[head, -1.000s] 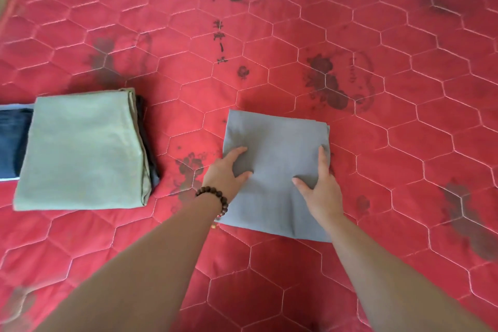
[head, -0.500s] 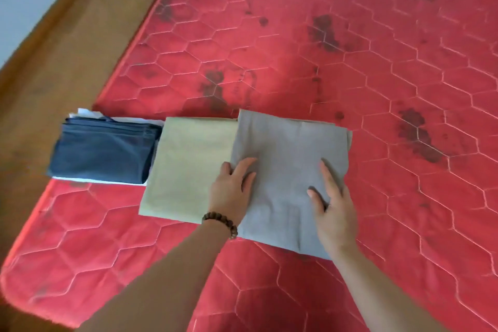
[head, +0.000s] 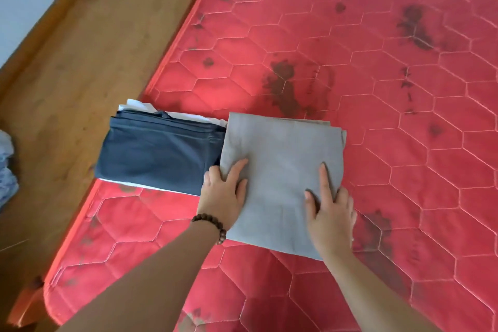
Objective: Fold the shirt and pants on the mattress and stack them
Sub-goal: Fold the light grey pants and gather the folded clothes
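A folded grey garment (head: 283, 170) lies on the red quilted mattress (head: 404, 143), on top of a folded pale green garment of which only a sliver (head: 344, 137) shows at the right edge. My left hand (head: 223, 197) grips the grey garment's left edge, with thumb and forefinger on top. At its lower right edge, my right hand (head: 330, 213) holds it with the forefinger stretched out over the cloth and the other fingers curled round the edge. Touching the grey garment's left side is a folded navy garment (head: 159, 153) on a white one (head: 140, 106).
The mattress's left edge (head: 167, 67) runs diagonally beside a wooden surface (head: 80, 62). The navy and white pile overhangs that edge. A crumpled pale blue cloth (head: 6, 170) lies at the far left. Dark stains mark the mattress.
Both hands carried the grey garment left from the bare mattress onto the green one, which it now covers almost fully. The view swung left, showing the wooden surface.
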### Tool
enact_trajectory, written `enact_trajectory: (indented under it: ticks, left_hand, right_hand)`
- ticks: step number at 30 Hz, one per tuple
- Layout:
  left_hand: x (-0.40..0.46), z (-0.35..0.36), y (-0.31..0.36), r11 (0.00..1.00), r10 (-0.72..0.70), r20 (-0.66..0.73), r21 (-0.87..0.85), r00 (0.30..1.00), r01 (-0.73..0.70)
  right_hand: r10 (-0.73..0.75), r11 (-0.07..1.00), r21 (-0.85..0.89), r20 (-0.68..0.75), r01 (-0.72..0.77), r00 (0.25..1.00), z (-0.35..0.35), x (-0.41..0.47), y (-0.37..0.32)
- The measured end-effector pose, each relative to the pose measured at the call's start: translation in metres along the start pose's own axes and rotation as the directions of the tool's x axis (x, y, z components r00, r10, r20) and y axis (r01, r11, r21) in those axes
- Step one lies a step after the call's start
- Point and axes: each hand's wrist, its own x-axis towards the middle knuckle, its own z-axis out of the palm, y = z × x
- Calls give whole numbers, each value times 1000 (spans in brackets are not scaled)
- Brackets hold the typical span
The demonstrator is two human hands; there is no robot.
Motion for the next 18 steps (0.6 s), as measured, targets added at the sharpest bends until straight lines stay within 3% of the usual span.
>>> enact_trajectory:
  ticks: [2,6,12,18]
  left_hand:
    - [2,8,-6,999,41,-4,-23,999,-41]
    - [11,10,-18,964,46,158,-265,986,-2]
    - [8,15,-8,951,49,189,-310,981,13]
    - [-10,43,49,932,78,191,-362,979,-4]
  right_hand:
    - [41,994,-105,1,-41,999,7,0,4]
    - [33,990,134,64,-41,997,7,4,7]
    - [8,981,194,33,-14,999,-2,8,17]
    - [102,985,138,11,-102,995,-33,10,66]
